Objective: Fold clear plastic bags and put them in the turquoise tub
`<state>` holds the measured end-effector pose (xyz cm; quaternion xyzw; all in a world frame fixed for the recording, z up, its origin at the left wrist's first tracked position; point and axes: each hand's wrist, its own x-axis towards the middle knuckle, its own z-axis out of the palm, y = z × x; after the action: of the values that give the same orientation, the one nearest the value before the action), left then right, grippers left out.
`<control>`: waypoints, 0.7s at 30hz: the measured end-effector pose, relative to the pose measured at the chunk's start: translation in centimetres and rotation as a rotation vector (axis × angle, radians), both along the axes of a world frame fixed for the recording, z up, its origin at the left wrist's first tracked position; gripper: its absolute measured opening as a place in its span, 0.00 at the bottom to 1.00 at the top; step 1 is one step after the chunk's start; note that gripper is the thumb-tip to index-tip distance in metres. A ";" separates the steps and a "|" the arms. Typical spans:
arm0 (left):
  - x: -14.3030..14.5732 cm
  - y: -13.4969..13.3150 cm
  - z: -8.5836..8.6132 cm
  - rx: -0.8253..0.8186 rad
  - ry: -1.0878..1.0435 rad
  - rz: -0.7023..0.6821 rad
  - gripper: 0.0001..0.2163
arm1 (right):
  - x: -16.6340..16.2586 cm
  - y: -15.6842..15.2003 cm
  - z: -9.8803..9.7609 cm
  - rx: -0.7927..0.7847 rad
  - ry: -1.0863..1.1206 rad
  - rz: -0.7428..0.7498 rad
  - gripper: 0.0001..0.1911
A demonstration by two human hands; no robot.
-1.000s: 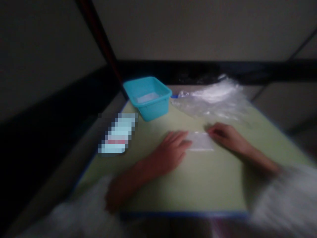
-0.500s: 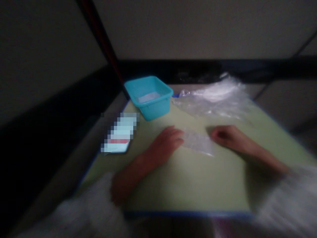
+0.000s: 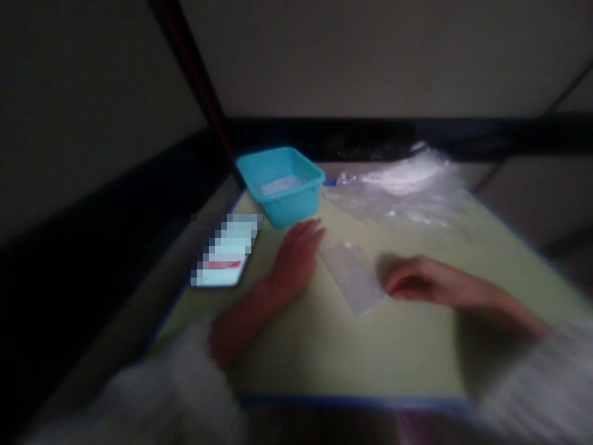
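Two-handed, working low in the frame over a green mat point(image 3: 370, 352), with white sleeves point(image 3: 537, 383) blurring across the bottom corners. Resting the left hand point(image 3: 296, 256) flat at centre-left, fingers stretched out together and pointing up-frame, gripping nothing. Curling the right hand point(image 3: 412, 283) at centre-right, fingertips tucked down toward the mat. Too blurred for telling whether pinching film or merely pressing on it.

Judging the handling: dealing with thin, slippery film, so probably needing light, even pressure from a flat hand rather than a tug at one corner. Probably worth steadying the far corner with the left while working the near edge with the right, avoiding creases and sliding.

Framing a small clear bag point(image 3: 353, 277) between the two hands. Lying flat and slanted on the mat, upper-left corner just beside the left fingers, lower-right edge touching or nearly touching the right fingertips.

Passing further up-frame:
- a lit phone point(image 3: 225, 250) at the mat's left edge, left of the left hand
- a turquoise tub point(image 3: 290, 207) just beyond the left fingertips, holding something pale
- a loose heap of clear plastic point(image 3: 403, 185) at upper right, well apart from both hands
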<state>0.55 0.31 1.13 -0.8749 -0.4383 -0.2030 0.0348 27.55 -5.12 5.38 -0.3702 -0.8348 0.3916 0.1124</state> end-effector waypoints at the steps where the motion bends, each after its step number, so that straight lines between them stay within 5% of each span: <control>1: 0.5 -0.6 0.2 -0.004 -0.065 -0.010 0.21 | -0.1 -0.2 0.1 -0.006 0.012 0.010 0.10; 5: 2.4 -3.7 0.6 -0.075 -0.191 -0.142 0.16 | -0.6 -0.9 0.6 -0.062 0.009 0.098 0.11; 9: 3.5 -6.1 0.5 -0.172 -0.103 -0.260 0.18 | -0.9 -0.9 0.5 -0.044 0.014 0.127 0.11; 14: 3.6 -6.8 0.1 -0.229 0.010 -0.298 0.28 | -0.6 0.2 -1.1 0.255 0.056 -0.040 0.17; 21: 3.4 -7.5 0.1 -0.237 0.035 -0.315 0.29 | -0.2 0.8 -3.2 0.561 -0.128 -0.035 0.27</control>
<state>3.90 -7.22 1.20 -0.9341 -0.3161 -0.1375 -0.0931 27.32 -4.33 2.17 -0.3632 -0.9093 0.1192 0.1641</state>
